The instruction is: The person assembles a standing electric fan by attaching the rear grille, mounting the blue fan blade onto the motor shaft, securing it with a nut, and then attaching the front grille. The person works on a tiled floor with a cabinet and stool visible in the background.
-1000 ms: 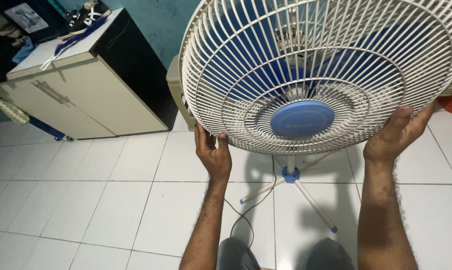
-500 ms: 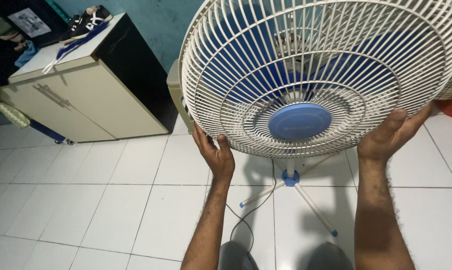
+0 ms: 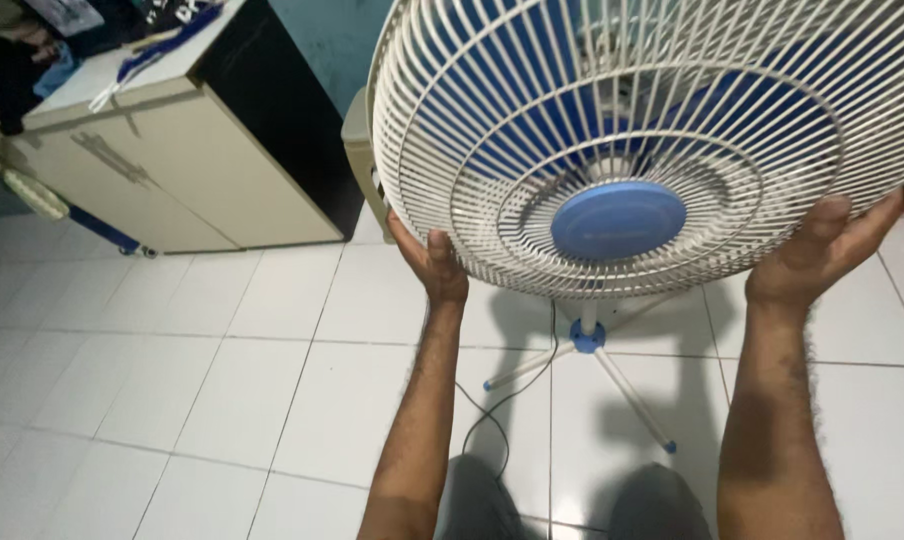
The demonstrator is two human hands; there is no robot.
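Hands: left hand (image 3: 434,262) and right hand (image 3: 810,258) grasp opposite lower edges of the fan guard (image 3: 532,120).
Fan: tilted head above its cross-legged stand (image 3: 584,340), over white floor tiles (image 3: 222,390).
Handling: likely light but bulky — thin wires flex; hold the rim.

A round blue badge (image 3: 618,221) sits at the centre of a white fan grille (image 3: 492,130), bearing faint lettering. No packages, signs or screens are visible anywhere else.
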